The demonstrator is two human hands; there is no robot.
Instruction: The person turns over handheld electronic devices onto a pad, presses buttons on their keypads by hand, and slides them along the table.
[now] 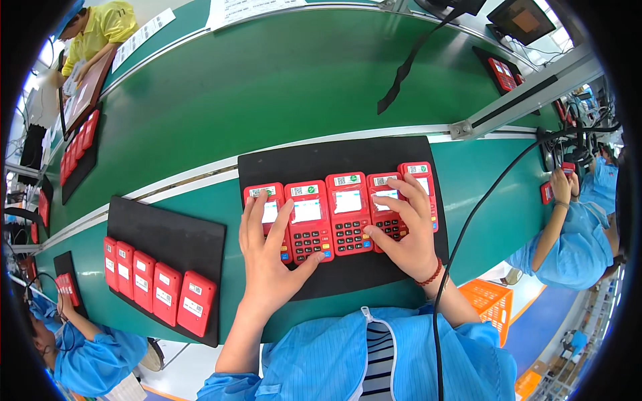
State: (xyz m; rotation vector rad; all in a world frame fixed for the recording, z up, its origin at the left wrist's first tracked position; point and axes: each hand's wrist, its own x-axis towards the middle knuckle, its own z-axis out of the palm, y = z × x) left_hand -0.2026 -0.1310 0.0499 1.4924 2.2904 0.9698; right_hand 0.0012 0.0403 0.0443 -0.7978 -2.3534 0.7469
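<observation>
Several red handheld payment terminals with lit screens and keypads lie in a row, face up, on a black foam mat [334, 155]. My left hand [271, 264] is open, fingers spread over the leftmost terminal [269, 211], its thumb at the lower keys of the second terminal [307, 224]. Open too, my right hand [409, 234] reaches across the fourth terminal [383, 181], with its thumb at the right edge of the third terminal's keypad [348, 230]. Its fingertips come up to the rightmost terminal [420, 169]. The fingers partly hide the outer terminals.
Left of me, a second black mat [174, 224] carries several red terminals [167, 292] back side up. A black cable [478, 207] hangs across my right side. A metal post [528, 90] and a black strap [401, 70] stand beyond. Co-workers [568, 234] sit around; an orange crate [488, 304] stands below.
</observation>
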